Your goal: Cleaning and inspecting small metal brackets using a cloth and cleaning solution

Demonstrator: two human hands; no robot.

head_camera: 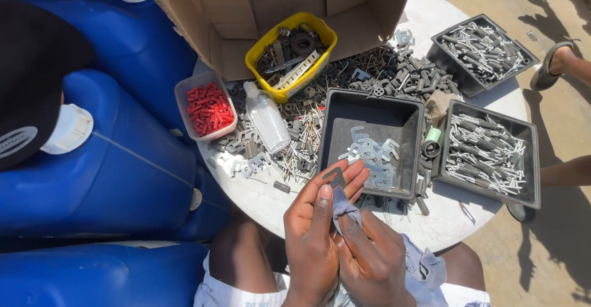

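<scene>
Head view shows our left hand (320,221) pinching a small flat grey U-shaped metal bracket (334,177) over the table (271,205) edge, while our right hand (369,255) grips a pale blue-grey cloth (342,207) against it.

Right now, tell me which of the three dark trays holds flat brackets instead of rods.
The middle dark tray, nearest the hands: it holds flat pale brackets; the two right trays hold rods.

Bare left hand (314,239), bare right hand (372,261), no sleeves, white shorts (221,295), bare knees
</scene>
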